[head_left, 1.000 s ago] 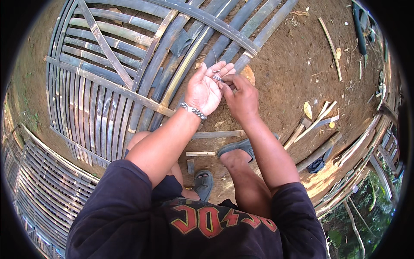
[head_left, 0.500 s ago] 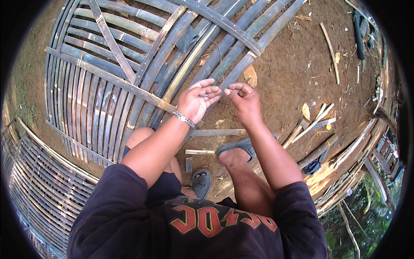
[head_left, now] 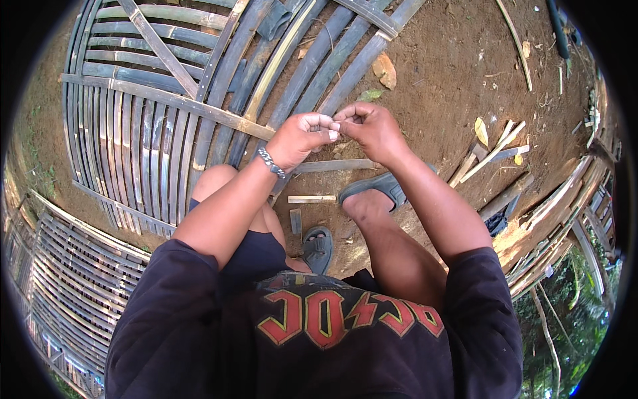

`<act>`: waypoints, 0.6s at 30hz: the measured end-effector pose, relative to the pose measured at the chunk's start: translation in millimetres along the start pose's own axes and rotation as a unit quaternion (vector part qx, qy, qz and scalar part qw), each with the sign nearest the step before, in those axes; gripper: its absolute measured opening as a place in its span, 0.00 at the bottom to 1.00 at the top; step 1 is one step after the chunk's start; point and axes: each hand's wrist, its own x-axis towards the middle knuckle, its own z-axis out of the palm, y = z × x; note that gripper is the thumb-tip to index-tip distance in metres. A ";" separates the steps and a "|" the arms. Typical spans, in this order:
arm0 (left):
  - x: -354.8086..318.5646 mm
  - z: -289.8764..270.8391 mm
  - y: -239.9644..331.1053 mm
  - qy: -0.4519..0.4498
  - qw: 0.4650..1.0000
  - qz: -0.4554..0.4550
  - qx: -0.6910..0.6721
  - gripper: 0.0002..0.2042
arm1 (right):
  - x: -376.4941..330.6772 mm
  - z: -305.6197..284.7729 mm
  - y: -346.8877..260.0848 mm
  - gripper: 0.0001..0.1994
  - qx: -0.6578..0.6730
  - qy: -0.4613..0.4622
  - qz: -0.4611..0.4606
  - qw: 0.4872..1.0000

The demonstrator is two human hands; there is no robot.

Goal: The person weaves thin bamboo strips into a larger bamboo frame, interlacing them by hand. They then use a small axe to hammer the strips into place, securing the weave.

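My left hand (head_left: 299, 141) is curled closed, palm turned up, with a chain bracelet (head_left: 271, 163) on its wrist. Thin grey metal pieces that look like nails lay in that palm a moment ago; the fingers now hide them. Against its fingertips, my right hand (head_left: 375, 135) pinches with thumb and forefinger; anything between them is too small to make out. Both hands hover just beyond my knees, near the close end of a bamboo panel (head_left: 219, 117) of long dark slats nailed under flat crosspieces.
A second slatted bamboo panel (head_left: 86, 266) lies at the lower left. Short wood offcuts (head_left: 312, 199) are near my sandals (head_left: 318, 249). More split sticks (head_left: 493, 151) and a log piece (head_left: 506, 196) lie right on the bare soil. A bamboo pile (head_left: 565, 206) borders the right side.
My left fingers have curled in from an open palm, and my right hand has come across to meet them. The view has shifted, moving the panel up and left in the picture.
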 end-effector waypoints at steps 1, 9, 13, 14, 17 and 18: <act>1.1 1.0 3.9 -0.014 1.000 -0.005 0.006 0.10 | -0.2 -4.0 2.4 0.10 0.008 -0.011 0.008 1.000; -18.8 -17.9 0.9 0.035 0.992 -0.060 0.101 0.11 | -75.8 -31.8 26.1 0.15 -0.210 -0.021 -0.031 0.977; -18.0 -49.6 -5.8 0.060 0.998 -0.019 0.025 0.05 | -141.6 -95.1 90.3 0.13 -0.303 0.127 0.083 0.941; -18.3 -51.9 -0.5 0.071 0.997 -0.005 0.011 0.05 | -153.6 -114.1 119.5 0.14 -0.307 0.219 0.092 0.922; -17.1 -56.0 20.2 0.102 0.994 0.045 -0.012 0.09 | -177.1 -186.2 214.5 0.23 -0.310 0.397 0.177 0.846; -7.7 -52.2 25.2 0.137 0.989 0.055 -0.006 0.11 | -189.9 -207.7 241.5 0.26 -0.304 0.426 0.218 0.824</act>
